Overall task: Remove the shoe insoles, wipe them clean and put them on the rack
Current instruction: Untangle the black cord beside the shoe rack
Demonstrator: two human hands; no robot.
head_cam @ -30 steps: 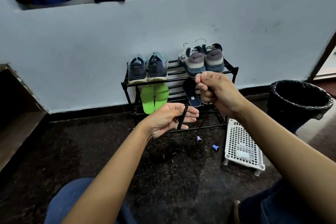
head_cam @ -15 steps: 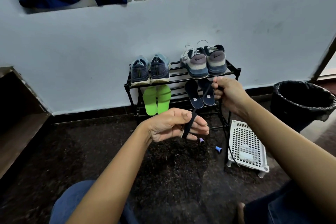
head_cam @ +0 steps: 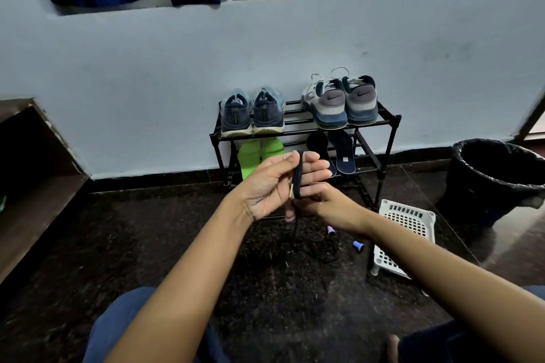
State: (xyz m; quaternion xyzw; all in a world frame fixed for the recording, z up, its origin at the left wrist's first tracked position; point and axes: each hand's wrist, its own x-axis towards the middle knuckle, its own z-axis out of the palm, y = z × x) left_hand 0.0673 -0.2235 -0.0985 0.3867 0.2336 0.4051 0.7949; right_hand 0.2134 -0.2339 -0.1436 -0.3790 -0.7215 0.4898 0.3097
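four insoles, four shoes — one rack

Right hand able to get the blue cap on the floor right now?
Probably not yet: right hand is holding the black cord wound round the left hand. Nothing lies over the blue cap itself.

Shoes atop the rack, insoles on its lower level, bin to the right.
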